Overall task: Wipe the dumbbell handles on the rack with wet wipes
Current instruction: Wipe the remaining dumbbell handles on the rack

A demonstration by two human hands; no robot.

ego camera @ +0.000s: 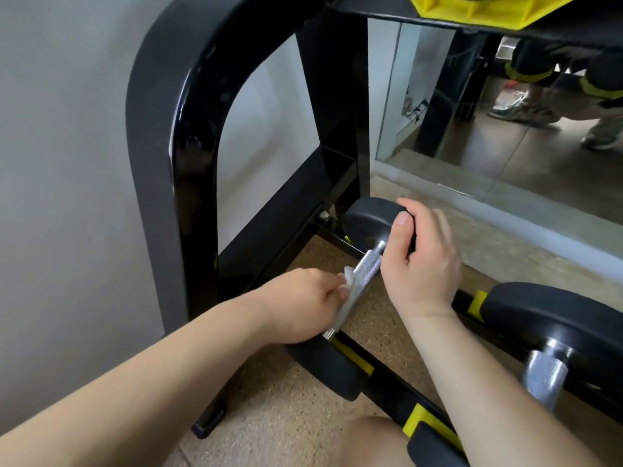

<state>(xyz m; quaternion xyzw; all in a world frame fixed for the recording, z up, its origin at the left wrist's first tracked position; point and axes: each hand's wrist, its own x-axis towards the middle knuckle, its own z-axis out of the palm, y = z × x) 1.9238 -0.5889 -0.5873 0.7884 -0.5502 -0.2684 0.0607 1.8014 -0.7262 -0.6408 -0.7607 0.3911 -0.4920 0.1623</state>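
While the right hand (pixel 419 264) grips the far head (pixel 367 219) of the rack's (pixel 195 170) left-end dumbbell (pixel 337 369), the left hand (pixel 301 306) pinches a wet wipe (pixel 350 288) on its handle (pixel 370 266); the neighbouring handle (pixel 544 377) probably waits.

Second dumbbell (pixel 542 372) — cut off at right

Tight pocket, low in the corner.
Glossy black curved steel upright (pixel 192 156) crowds the left, black upper shelf with yellow insert (pixel 371 8) hangs overhead; open speckled cork floor (pixel 371 318) shows between the black yellow-padded rails (pixel 387 372), second black chrome-handled dumbbell (pixel 546 318) guarding the right.
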